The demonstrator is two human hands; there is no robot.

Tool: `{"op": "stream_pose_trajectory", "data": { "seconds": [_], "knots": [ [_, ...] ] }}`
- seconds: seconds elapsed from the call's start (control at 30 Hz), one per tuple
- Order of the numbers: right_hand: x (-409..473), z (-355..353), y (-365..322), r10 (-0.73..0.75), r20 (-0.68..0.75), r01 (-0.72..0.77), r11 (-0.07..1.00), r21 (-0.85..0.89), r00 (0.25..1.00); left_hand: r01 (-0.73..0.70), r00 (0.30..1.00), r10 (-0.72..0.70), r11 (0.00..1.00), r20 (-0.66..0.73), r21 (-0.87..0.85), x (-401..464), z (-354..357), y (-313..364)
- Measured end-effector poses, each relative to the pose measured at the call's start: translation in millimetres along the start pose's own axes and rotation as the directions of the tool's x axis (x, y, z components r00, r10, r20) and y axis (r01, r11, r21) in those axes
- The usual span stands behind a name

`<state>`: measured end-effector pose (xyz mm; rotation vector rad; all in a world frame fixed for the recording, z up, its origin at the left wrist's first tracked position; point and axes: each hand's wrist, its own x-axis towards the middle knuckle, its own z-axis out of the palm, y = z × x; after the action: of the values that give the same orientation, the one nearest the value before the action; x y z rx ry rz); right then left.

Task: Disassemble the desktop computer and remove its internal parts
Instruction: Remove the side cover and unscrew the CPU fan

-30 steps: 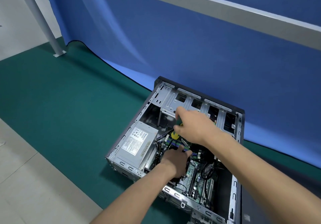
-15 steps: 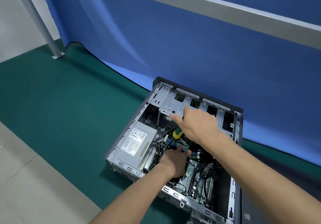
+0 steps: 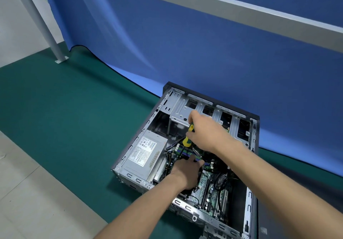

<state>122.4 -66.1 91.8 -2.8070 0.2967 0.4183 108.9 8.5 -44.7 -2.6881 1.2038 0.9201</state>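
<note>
Blue cloth [image 3: 213, 56] hangs as a backdrop across the upper part of the head view, its lower edge draping onto a green mat [image 3: 61, 112] that covers the floor; pale floor tiles [image 3: 24, 192] lie at the lower left, and a grey metal frame [image 3: 232, 10] crosses the top, with one leg planted at the mat's far left corner.

On the mat, just in front of the cloth, lies the desktop computer case [image 3: 249, 198] on its side, its side panel off and its inside open to view; silver drive bays [image 3: 185, 108] run along its far edge; a grey power supply [image 3: 144, 153] with a white label sits in the left corner, touching the case wall; a green motherboard [image 3: 209, 186] fills the floor of the case toward the right, with black cables looped over it and memory slots [image 3: 187, 154] in coloured rows between the two hands.

Both bare forearms reach in from the bottom edge; the right hand [image 3: 206, 133] is above the middle of the case, fingers curled round a screwdriver [image 3: 188, 136] with a yellow and green handle, the tool slanting down and to the left toward the board, its tip hidden among the parts; the left hand [image 3: 185, 172] rests lower, on something dark over the motherboard just right of the power supply, its fingers bent down over it and reaching toward the memory slots; whether they grip it I cannot tell.
</note>
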Motion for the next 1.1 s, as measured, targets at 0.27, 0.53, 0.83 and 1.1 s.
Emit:
{"op": "stream_pose_trajectory", "data": {
  "seconds": [0.27,0.53,0.83,1.1],
  "knots": [
    [-0.4,-1.2,-2.8,-0.029,0.013,0.029,0.998,0.057,0.999,-0.008,1.000,0.008,1.000,-0.007,0.016,3.1,3.1,-0.4],
    [1.8,-1.5,0.0,-0.001,0.040,-0.005,0.991,0.136,0.999,0.006,1.000,-0.006,1.000,0.001,0.002,2.4,2.4,0.3],
    [-4.0,1.2,2.4,-0.032,0.033,0.028,0.993,0.117,0.999,0.019,1.000,-0.019,1.000,0.011,0.003,-2.8,-0.2,2.1],
    [0.0,4.5,14.1,-0.038,-0.098,0.042,0.998,0.036,0.995,0.071,0.997,-0.071,0.997,0.037,0.022,-9.0,-5.3,8.4]
  ]
}}
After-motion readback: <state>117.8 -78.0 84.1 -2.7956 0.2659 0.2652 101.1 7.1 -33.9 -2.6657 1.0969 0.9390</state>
